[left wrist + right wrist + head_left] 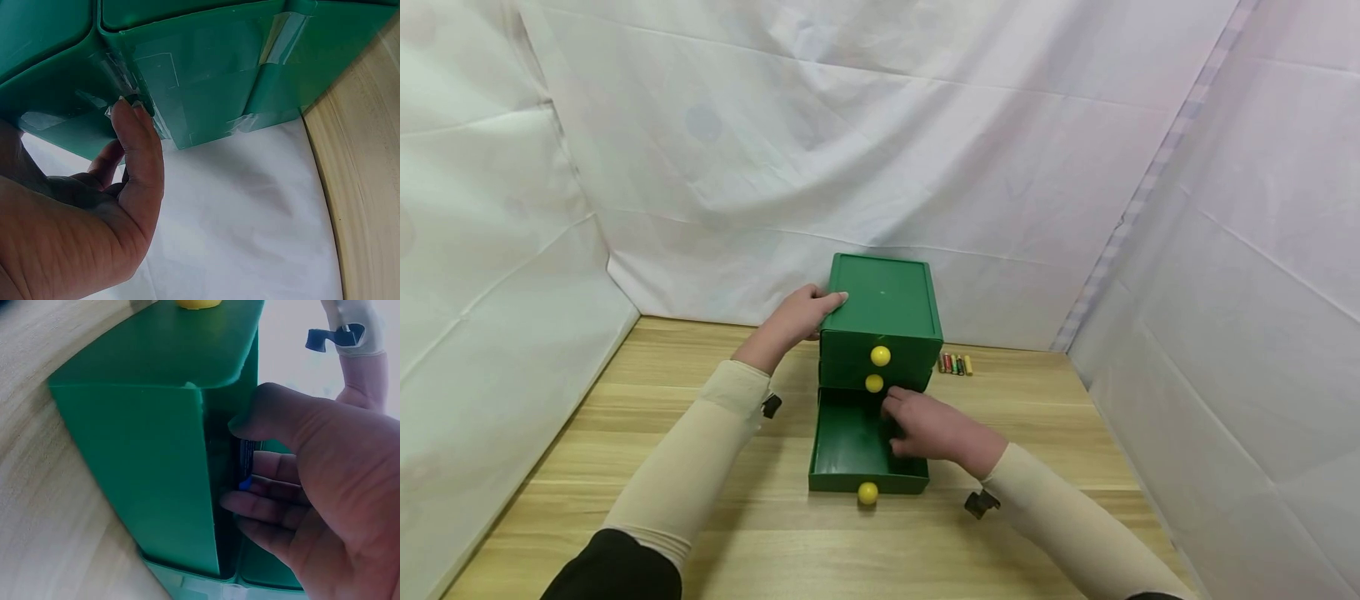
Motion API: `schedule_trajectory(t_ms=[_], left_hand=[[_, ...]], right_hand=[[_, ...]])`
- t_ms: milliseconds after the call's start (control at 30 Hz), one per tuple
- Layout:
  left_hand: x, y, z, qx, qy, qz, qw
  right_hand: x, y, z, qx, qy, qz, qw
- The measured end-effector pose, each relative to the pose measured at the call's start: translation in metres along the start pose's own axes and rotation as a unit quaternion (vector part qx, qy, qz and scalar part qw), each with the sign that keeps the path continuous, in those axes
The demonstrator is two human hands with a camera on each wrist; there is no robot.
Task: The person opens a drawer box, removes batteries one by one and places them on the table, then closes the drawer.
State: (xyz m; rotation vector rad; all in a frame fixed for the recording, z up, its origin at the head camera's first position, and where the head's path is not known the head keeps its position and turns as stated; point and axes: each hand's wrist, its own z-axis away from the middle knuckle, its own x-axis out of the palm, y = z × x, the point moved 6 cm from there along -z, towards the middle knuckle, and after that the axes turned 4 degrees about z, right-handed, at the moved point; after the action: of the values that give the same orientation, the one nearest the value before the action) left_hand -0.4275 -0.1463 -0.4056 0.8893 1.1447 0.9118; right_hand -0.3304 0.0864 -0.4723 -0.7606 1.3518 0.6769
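A green drawer cabinet (883,296) with yellow round knobs stands on the table against the back curtain. Its bottom drawer (842,437) is pulled out; the two above look closed. My left hand (793,321) grips the cabinet's left side, thumb on the top edge and fingertips against the taped side (200,81). Over the right part of the open drawer is my right hand (932,429), thumb and fingers bent inward. In the right wrist view it pinches a dark battery (246,456) with a blue end, inside the drawer wall (137,456). The fingers partly hide this battery.
Several batteries (955,364) lie in a row on the wooden table (760,500), right of the cabinet. White curtains (775,167) enclose the back and both sides. A small black clip (981,503) hangs from the right sleeve.
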Motion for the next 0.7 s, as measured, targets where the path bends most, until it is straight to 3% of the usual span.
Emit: schedule_trajectory(t_ms=[300, 700], left_hand=[[0.0, 0.0, -0.001, 0.003, 0.003, -0.005, 1.0], [0.0, -0.002, -0.002, 0.003, 0.001, -0.001, 1.0]], right_hand=[[-0.005, 0.004, 0.004, -0.008, 0.02, -0.019, 1.0], [-0.027, 0.001, 0.012, -0.008, 0.05, -0.056, 0.997]])
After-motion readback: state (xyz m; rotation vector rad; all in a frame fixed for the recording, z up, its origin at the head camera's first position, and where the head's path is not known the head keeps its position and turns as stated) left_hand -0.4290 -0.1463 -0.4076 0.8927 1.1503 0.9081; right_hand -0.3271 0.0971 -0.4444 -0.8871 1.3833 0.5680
